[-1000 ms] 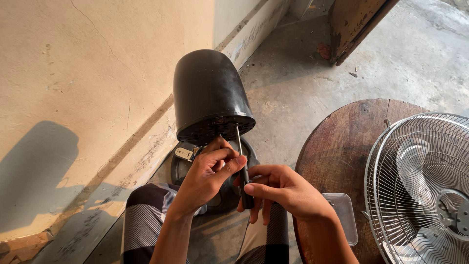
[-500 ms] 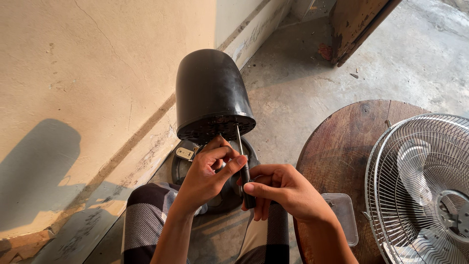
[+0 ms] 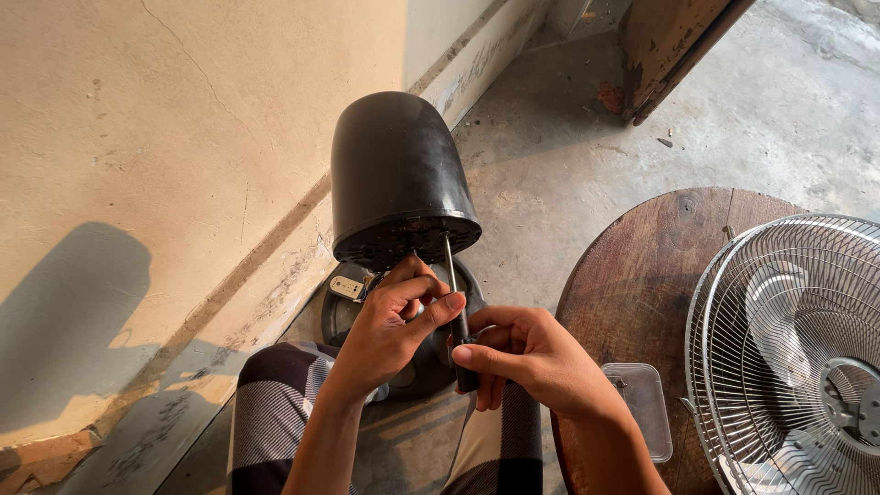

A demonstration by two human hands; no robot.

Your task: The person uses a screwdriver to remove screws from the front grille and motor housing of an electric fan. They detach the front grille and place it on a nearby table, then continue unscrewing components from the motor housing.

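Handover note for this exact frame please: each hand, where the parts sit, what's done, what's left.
Right hand: gripped on the dark handle of a screwdriver, its tip up at the vented end of the black motor housing.
Left hand: fingers steadying the screwdriver shaft just below that vented end.
Housing: stands over a round black base on the floor, between the person's knees, beside the wall.
Fan guard: already off, lying on the round wooden board, next to a clear plastic lid.
Left: housing not yet off; screws hidden from this view.
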